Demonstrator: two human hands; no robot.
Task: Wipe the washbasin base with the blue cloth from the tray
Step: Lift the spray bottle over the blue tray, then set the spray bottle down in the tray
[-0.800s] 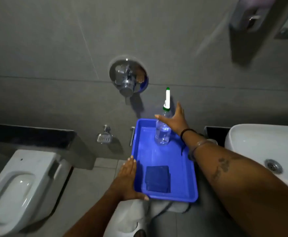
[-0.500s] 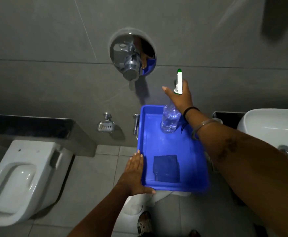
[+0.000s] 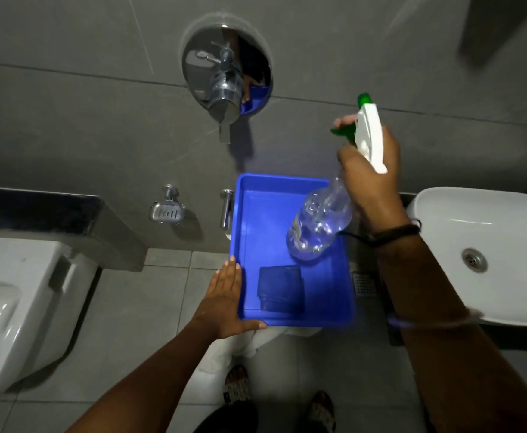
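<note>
No legible text, brand, number or sign anywhere. Only candidate: a faint yellowish marking low on the clear spray bottle (image 3: 318, 226), gripped in the right hand (image 3: 371, 182) over the tray's far right corner. It is too blurred and small to read.

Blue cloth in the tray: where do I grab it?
Probably from straight above, pinching its near edge, where the folds seem to stack: the blue cloth lies flat on the tray floor, and the raised walls block a sideways reach. The right hand is busy holding the spray bottle.
</note>
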